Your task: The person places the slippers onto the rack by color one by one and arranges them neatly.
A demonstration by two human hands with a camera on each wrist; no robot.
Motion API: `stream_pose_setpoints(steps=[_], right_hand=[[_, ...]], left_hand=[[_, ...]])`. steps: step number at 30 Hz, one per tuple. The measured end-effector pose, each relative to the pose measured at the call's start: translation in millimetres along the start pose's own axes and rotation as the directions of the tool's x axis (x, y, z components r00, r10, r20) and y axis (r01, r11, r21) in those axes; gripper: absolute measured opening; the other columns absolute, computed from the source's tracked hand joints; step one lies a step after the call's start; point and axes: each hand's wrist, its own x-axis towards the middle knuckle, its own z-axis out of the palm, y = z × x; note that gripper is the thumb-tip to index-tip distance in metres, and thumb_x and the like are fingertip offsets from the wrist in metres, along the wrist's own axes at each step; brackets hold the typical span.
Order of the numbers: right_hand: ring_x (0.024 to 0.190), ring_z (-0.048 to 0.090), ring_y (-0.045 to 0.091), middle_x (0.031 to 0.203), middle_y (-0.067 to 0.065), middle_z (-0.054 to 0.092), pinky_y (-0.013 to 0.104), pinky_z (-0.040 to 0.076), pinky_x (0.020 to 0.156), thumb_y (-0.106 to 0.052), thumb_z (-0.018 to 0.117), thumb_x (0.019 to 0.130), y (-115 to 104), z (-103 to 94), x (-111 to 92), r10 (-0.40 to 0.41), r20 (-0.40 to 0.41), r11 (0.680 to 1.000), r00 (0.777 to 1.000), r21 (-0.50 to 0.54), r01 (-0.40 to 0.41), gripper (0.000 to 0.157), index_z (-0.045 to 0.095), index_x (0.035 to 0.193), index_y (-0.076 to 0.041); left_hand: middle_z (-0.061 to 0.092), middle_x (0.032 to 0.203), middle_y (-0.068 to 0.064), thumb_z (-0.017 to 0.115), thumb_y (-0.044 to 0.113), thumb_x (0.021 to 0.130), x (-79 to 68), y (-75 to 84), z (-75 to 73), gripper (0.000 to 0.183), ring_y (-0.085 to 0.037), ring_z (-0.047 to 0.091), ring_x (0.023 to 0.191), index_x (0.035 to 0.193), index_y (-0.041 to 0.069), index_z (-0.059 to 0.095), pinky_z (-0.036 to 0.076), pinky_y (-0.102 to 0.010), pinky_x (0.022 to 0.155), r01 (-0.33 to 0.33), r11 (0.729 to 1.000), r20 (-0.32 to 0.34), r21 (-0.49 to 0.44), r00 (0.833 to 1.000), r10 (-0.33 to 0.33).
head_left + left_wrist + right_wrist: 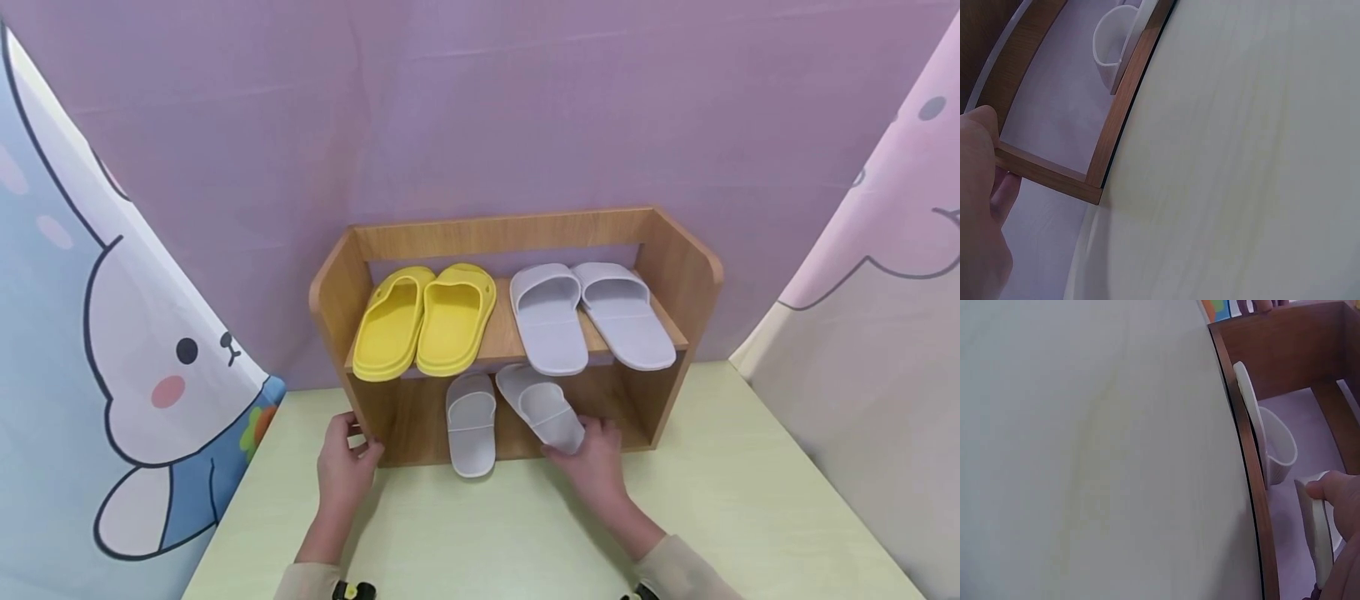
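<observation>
With its thumb and fingers, my right hand (594, 471) grips the heel end of a grey-white slipper (546, 408), which slants inside the lower level of a wooden shoe rack (502, 227). Its mate, another grey-white slipper (472, 429), lies to the left on the same level, heel jutting past the front edge. My left hand (348, 467) holds the rack's left side panel near the bottom, thumb on the inner face and fingers outside. In the right wrist view the thumb presses on the slipper's heel (1315, 525).
Two yellow clogs (453, 321) and two lavender slippers (551, 321) stand on the upper shelf. The rack rests on a pale green table (487, 542) against a purple cloth backdrop (480, 108). Cartoon-printed cloths (150, 358) hang at both sides.
</observation>
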Motion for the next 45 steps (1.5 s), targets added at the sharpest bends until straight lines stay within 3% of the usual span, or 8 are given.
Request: stream_pose_setpoints(steps=[27, 45], right_hand=[[0.103, 0.055, 0.05, 0.106, 0.029, 0.057, 0.061, 0.053, 0.082, -0.03, 0.103, 0.068, -13, 23.1, 3, 0.008, -0.027, 0.995, 1.0, -0.102, -0.01, 0.07, 0.071, 0.111, 0.015], [0.107, 0.05, 0.048, 0.11, 0.028, 0.053, 0.06, 0.052, 0.087, -0.017, 0.097, 0.068, -16, 16.0, -7, -0.035, 0.1, 0.988, 0.994, -0.149, 0.049, 0.071, 0.065, 0.12, 0.02]], left_hand=[[0.064, 0.13, -0.015, 0.073, -0.004, 0.092, 0.0, 0.5, -0.3, 0.049, -0.037, 0.069, 0.121, 0.137, 0.002, 0.055, 0.066, -0.048, 0.093, 0.011, 1.0, 0.026, 0.008, 1.0, -0.011], [0.064, 0.13, -0.014, 0.073, -0.005, 0.092, -1.1, 0.8, -0.6, 0.049, -0.034, 0.068, 0.121, 0.137, 0.002, 0.055, 0.066, -0.048, 0.093, -0.004, 1.0, 0.019, 0.005, 1.0, 0.004]])
